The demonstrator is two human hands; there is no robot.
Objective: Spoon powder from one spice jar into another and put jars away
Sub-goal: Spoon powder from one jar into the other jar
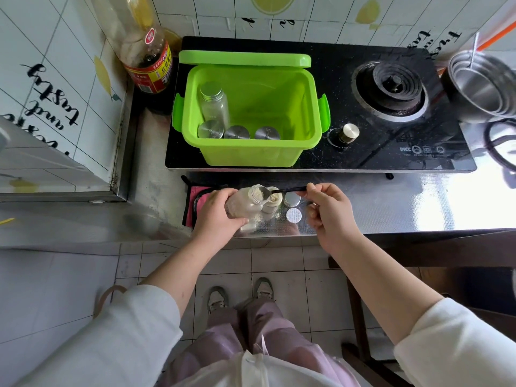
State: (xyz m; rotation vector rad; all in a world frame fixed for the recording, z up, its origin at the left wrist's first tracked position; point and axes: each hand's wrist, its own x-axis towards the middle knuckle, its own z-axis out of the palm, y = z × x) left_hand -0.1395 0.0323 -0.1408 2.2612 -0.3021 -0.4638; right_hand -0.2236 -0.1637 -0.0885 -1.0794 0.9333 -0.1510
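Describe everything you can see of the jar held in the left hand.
The jar is clear, lidless and mostly full of pale beige powder. It is tilted, open mouth pointing right, over the shiny counter. The left hand wraps round its lower body. A black spoon, pinched by the right hand, has its bowl at the mouth, loaded with powder. A second jar, also open, stands right beside the mouth.

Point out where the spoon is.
Head view, centre, above the counter: the right hand pinches the spoon, its bowl at the mouth of the tilted jar gripped by the left hand.
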